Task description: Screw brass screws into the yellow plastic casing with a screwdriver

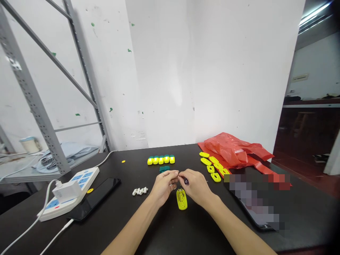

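My left hand [165,186] and my right hand [195,186] meet above the dark table, their fingertips pinched together. Whatever lies between the fingertips is too small to make out. A small dark purple tip [186,181] shows from within the curled fingers of my right hand. Just below the hands, a yellow plastic shell half [182,200] lies with its hollow side up and small parts inside. Several dark green pieces [164,169] lie just beyond my left hand. To its left is a short row of white plastic pieces [140,191].
Several yellow-and-green cases [160,160] stand in a row at the back. Yellow shell pieces [215,177] lie right, by a red plastic bag [231,150]. A black phone [95,198] and a power strip [85,175] are left; a partly blurred dark device [255,209] is right.
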A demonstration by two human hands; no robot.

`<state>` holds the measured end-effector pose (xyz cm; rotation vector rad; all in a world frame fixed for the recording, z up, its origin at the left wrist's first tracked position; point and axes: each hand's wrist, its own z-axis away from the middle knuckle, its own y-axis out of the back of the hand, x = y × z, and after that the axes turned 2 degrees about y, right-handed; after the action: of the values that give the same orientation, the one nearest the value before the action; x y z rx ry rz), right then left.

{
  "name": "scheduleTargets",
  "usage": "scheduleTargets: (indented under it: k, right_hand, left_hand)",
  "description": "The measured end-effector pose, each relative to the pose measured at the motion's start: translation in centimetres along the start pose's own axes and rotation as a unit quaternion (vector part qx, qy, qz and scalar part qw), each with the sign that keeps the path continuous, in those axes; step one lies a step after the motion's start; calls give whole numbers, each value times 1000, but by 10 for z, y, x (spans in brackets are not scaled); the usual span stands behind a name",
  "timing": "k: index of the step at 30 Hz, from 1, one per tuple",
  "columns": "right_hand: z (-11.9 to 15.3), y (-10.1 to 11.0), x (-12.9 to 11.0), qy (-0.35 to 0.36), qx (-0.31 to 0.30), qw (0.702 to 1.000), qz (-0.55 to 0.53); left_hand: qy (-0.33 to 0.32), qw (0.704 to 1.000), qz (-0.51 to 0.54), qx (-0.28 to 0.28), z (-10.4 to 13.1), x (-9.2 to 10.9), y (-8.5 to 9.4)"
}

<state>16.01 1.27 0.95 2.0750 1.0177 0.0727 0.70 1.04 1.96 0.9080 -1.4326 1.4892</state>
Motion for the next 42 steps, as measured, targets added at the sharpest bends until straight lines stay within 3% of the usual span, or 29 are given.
scheduleTargets:
  k: [11,18,20,23,25,28,32,37,42]
  right_hand:
    - [0,0,-1,-8,-8,1000,16]
    - [-3,9,1,-28,-30,999,-30]
    - [-4,15,4,-51,-55,996,-52]
    - [-4,23,8,-64,-117,989,-70]
    - [-3,27,10,-50,-160,983,-79]
    - [0,31,13,-39,-214,971,-96]
    - [1,30,16,-48,-247,961,-110]
    - [2,27,16,-46,-238,966,-85]
    - [2,24,14,-34,-238,967,-85]
  left_hand:
    - [-1,999,-30,17,-1,-4,3]
    - [-36,988,-149,14,-1,4,7]
    - [-93,954,-284,-9,3,11,14]
    - [-194,820,-521,-135,14,20,25]
    - [-169,758,-590,-222,22,23,29]
    - [-147,719,-631,-253,29,22,26]
    - [-170,725,-625,-236,30,17,18]
    - [-193,755,-576,-245,26,15,16]
    - [-194,768,-557,-249,22,13,17]
